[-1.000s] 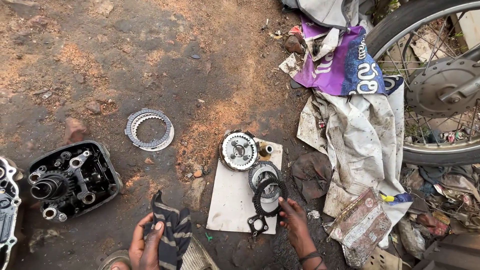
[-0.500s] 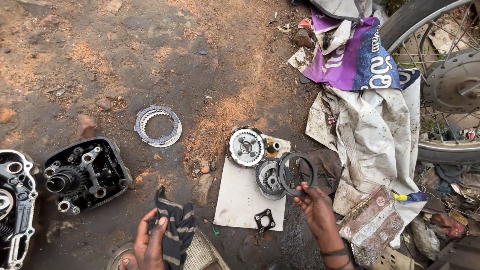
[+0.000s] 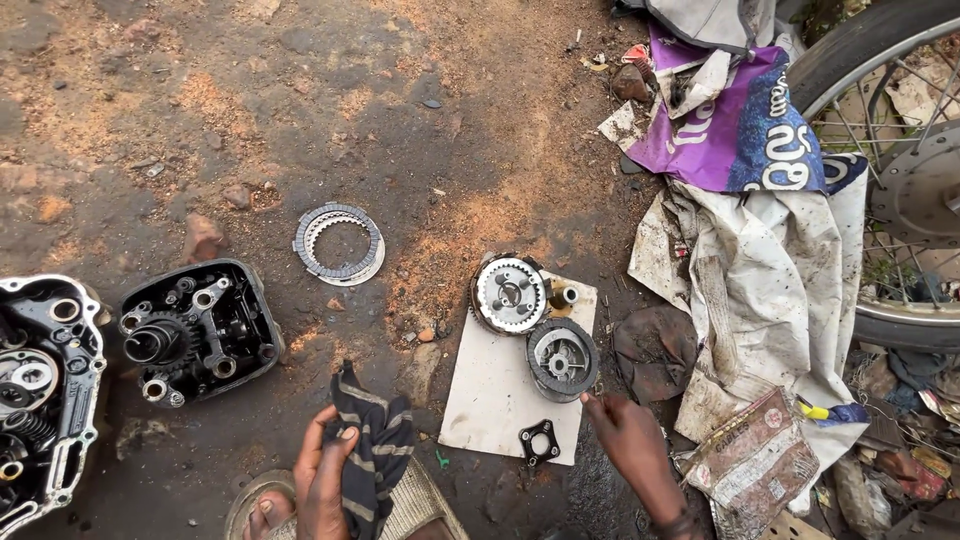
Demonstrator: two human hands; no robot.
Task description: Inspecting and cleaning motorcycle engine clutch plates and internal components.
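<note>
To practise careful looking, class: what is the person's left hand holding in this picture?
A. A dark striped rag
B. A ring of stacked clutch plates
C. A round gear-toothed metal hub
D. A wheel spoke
A: the left hand grips the dark striped rag near the bottom edge, while the ring of plates lies apart on the dirt and the toothed hub sits on the white board.
</note>
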